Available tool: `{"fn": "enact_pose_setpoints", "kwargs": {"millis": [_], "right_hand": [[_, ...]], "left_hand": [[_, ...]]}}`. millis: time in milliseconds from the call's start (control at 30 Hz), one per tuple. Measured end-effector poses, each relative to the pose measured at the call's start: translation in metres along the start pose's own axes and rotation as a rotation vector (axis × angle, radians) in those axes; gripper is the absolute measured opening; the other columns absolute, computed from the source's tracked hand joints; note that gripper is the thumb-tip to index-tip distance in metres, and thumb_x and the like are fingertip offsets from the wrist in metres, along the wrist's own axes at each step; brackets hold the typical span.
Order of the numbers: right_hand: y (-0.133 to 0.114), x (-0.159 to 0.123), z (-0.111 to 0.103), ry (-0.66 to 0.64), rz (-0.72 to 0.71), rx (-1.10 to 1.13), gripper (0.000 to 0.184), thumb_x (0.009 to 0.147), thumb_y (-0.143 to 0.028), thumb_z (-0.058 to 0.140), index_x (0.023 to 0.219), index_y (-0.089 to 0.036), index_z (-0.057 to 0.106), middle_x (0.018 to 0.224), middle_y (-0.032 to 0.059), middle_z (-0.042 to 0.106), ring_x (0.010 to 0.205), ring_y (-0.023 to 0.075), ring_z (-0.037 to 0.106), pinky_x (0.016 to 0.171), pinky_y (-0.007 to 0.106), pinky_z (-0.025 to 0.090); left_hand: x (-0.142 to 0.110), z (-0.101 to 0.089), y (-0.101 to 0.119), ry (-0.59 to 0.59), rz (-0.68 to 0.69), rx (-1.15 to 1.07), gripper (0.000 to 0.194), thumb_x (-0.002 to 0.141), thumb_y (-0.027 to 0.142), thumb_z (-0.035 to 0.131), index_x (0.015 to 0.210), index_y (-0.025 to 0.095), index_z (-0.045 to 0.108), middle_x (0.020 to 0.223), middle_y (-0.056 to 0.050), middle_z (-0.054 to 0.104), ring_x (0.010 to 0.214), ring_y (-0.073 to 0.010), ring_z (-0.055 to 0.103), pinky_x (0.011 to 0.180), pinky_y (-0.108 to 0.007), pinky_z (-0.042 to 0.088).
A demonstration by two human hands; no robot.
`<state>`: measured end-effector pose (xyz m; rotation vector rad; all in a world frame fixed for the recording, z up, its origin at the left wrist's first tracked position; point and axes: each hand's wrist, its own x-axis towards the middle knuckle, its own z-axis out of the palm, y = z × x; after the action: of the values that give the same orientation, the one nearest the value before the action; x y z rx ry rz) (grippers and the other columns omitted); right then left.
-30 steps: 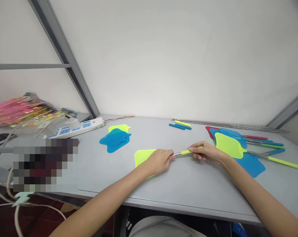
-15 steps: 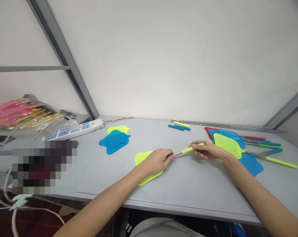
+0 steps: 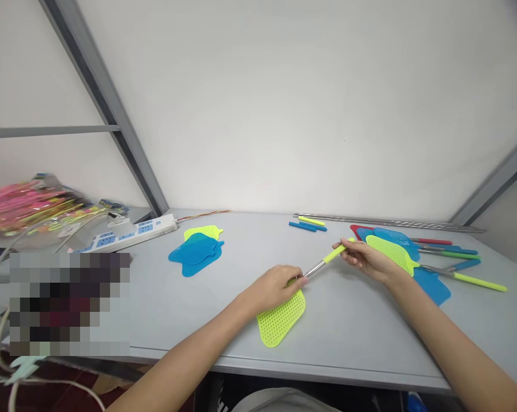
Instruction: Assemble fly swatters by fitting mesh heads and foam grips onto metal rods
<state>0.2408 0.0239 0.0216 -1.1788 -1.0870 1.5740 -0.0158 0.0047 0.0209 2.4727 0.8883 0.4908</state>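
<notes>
Between my two hands is a yellow-green fly swatter (image 3: 283,320) with a perforated head, a short metal rod and a yellow-green grip. My left hand (image 3: 279,289) is closed round the neck where the head meets the rod, covering that joint. The fingertips of my right hand (image 3: 361,256) pinch the far end of the grip. The swatter's head points down toward the table's front edge, its grip up to the right. Just beyond my right hand lies a pile of finished-looking swatters, with a yellow-green swatter (image 3: 391,254) on top and a blue swatter (image 3: 432,285) beneath.
Loose blue swatter heads (image 3: 196,254) and a yellow-green head (image 3: 202,233) lie on the left. Loose grips (image 3: 307,225) and thin metal rods (image 3: 382,221) rest along the wall. A power strip (image 3: 130,233) and bagged pink items (image 3: 27,203) are farther left.
The swatter between my hands has turned, its head swinging right and toward the table's front edge, its grip rising. My right hand has shifted slightly right along with the grip's end.
</notes>
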Motion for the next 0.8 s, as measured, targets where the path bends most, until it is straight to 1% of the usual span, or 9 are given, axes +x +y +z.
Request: {"fn": "enact_pose_setpoints", "kwargs": {"millis": [167, 267, 367, 400, 467, 533, 600, 700, 800], "right_hand": [[-0.001, 0.001, -0.001, 0.044, -0.033, 0.019, 0.025, 0.07, -0.039, 0.062, 0.076, -0.015, 0.066, 0.054, -0.0011, 0.05, 0.042, 0.0051, 0.038, 0.037, 0.018, 0.03], [-0.003, 0.0, -0.002, 0.089, -0.085, 0.043, 0.028, 0.071, -0.042, 0.06, 0.076, -0.015, 0.064, 0.051, -0.0021, 0.047, 0.041, 0.0056, 0.036, 0.036, 0.019, 0.028], [-0.004, 0.002, -0.012, 0.19, -0.168, 0.084, 0.03, 0.073, -0.045, 0.057, 0.075, -0.015, 0.061, 0.047, -0.0048, 0.04, 0.038, 0.0051, 0.03, 0.033, 0.019, 0.024], [-0.004, 0.003, -0.016, 0.236, -0.2, 0.098, 0.03, 0.075, -0.045, 0.054, 0.073, -0.016, 0.059, 0.046, -0.0058, 0.037, 0.036, 0.0048, 0.028, 0.032, 0.019, 0.022], [-0.004, 0.006, -0.028, 0.339, -0.261, 0.124, 0.032, 0.08, -0.045, 0.047, 0.071, -0.016, 0.054, 0.047, -0.0072, 0.035, 0.035, 0.0042, 0.025, 0.031, 0.018, 0.021], [-0.004, 0.008, -0.042, 0.454, -0.309, 0.148, 0.032, 0.085, -0.042, 0.041, 0.073, -0.015, 0.052, 0.052, -0.0066, 0.04, 0.036, 0.0037, 0.028, 0.032, 0.017, 0.026], [-0.005, 0.008, -0.057, 0.573, -0.345, 0.172, 0.029, 0.086, -0.039, 0.039, 0.081, -0.014, 0.053, 0.061, -0.0035, 0.048, 0.041, 0.0045, 0.038, 0.037, 0.017, 0.034], [-0.007, 0.003, -0.078, 0.734, -0.388, 0.201, 0.025, 0.086, -0.036, 0.042, 0.094, -0.014, 0.053, 0.08, 0.0023, 0.056, 0.058, 0.0089, 0.051, 0.05, 0.023, 0.045], [-0.008, -0.006, -0.099, 0.867, -0.413, 0.208, 0.026, 0.085, -0.034, 0.043, 0.102, -0.016, 0.052, 0.095, 0.0057, 0.056, 0.073, 0.0133, 0.055, 0.061, 0.03, 0.048]], "left_hand": [[0.0, -0.001, -0.001, 0.0, 0.003, -0.011, 0.031, 0.089, 0.037, 0.03, 0.079, 0.019, 0.054, 0.076, -0.001, 0.055, 0.072, -0.0143, 0.051, 0.067, -0.025, 0.037], [-0.001, -0.002, -0.001, 0.002, -0.011, -0.025, 0.03, 0.088, 0.037, 0.03, 0.088, 0.019, 0.054, 0.085, -0.002, 0.057, 0.08, -0.0152, 0.051, 0.072, -0.025, 0.038], [-0.003, -0.004, -0.001, 0.018, -0.051, -0.036, 0.031, 0.089, 0.037, 0.028, 0.102, 0.02, 0.05, 0.095, -0.004, 0.056, 0.087, -0.0162, 0.051, 0.075, -0.026, 0.037], [-0.004, -0.005, -0.002, 0.021, -0.068, -0.038, 0.032, 0.089, 0.037, 0.027, 0.104, 0.02, 0.049, 0.094, -0.004, 0.057, 0.086, -0.0163, 0.051, 0.073, -0.026, 0.038], [-0.005, -0.006, -0.002, 0.019, -0.097, -0.038, 0.034, 0.089, 0.038, 0.025, 0.104, 0.02, 0.049, 0.085, -0.003, 0.058, 0.078, -0.0162, 0.052, 0.066, -0.026, 0.038], [-0.005, -0.007, -0.002, 0.012, -0.111, -0.037, 0.034, 0.089, 0.039, 0.025, 0.101, 0.021, 0.051, 0.077, -0.001, 0.058, 0.073, -0.016, 0.052, 0.062, -0.025, 0.037], [-0.005, -0.007, -0.002, 0.006, -0.111, -0.036, 0.033, 0.089, 0.039, 0.025, 0.098, 0.022, 0.052, 0.078, -0.001, 0.058, 0.074, -0.0161, 0.052, 0.062, -0.025, 0.037], [-0.004, -0.006, -0.001, -0.009, -0.1, -0.038, 0.032, 0.088, 0.038, 0.027, 0.091, 0.022, 0.055, 0.081, -0.001, 0.058, 0.078, -0.0163, 0.052, 0.064, -0.025, 0.037], [-0.004, -0.006, -0.001, -0.024, -0.096, -0.044, 0.031, 0.088, 0.037, 0.027, 0.085, 0.022, 0.055, 0.08, 0.0, 0.058, 0.076, -0.0158, 0.052, 0.064, -0.024, 0.036]]}}
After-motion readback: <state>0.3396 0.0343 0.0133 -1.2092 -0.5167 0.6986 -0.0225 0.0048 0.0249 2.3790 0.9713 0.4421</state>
